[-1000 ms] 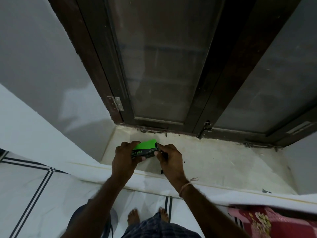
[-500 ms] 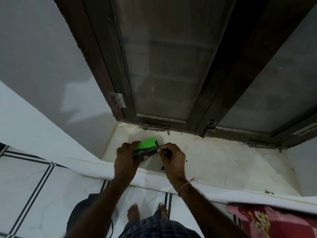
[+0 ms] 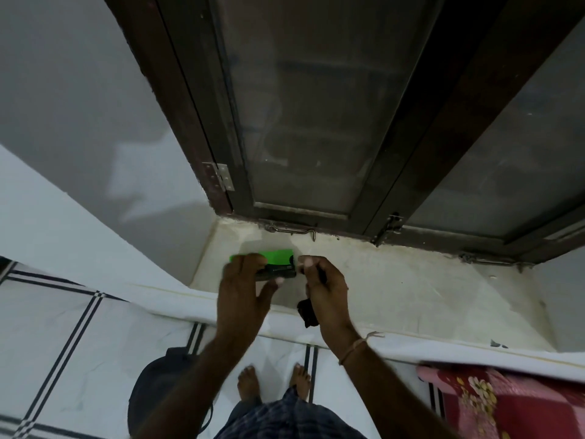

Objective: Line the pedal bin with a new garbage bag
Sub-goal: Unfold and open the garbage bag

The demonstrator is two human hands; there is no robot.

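A small garbage bag box, bright green on top with a black side, is gripped by my left hand just above the pale window sill. My right hand is beside the box's right end, fingers pinched. A black folded garbage bag hangs from under its palm. A dark rounded object, possibly the pedal bin, stands on the tiled floor at my lower left, partly hidden by my left forearm.
A dark wooden window frame with shut glass panes rises behind the sill, with a metal hook latch at its base. A red floral cloth lies at the lower right. My bare feet stand on white striped tiles.
My right hand has drawn a short way right from the box's end, and a black bag now hangs below it. My left hand still holds the box.
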